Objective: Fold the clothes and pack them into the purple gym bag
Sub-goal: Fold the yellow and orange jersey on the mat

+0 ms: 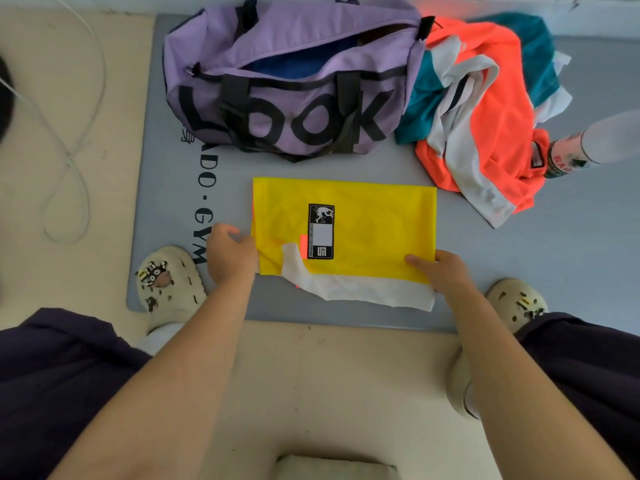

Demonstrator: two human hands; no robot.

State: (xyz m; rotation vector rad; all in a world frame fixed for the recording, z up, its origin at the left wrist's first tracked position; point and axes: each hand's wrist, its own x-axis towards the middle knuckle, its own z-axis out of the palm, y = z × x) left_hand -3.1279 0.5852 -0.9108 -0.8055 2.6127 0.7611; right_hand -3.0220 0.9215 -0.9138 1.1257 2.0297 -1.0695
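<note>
Purple gym bag (294, 77) at far edge of grey mat (519, 258), soft fabric, black straps, "Look" in large black letters across near side; top zip open, blue cloth (277, 67) visible inside. Mat print partly readable: "ADO · GYM", running along left edge. Yellow garment (346, 230) folded to a flat rectangle at mat centre, just in front of bag — thin, smooth fabric, white band along near edge, small orange patch showing at the fold. Black-and-white rectangular label (321, 231) on top; its print too small to read. Left hand (231, 252) pinching garment's left edge, fingers curled. Right hand (441, 273) at near-right corner, fingers bent onto yellow fabric, thumb hidden — grip cannot be told. Unfolded heap (485, 109) right of bag: orange, teal and white, crumpled. Bottle (581, 150) with red-and-green label beside heap, lettering unclear. Cream clogs (169, 282) with charms at mat's near corners.
</note>
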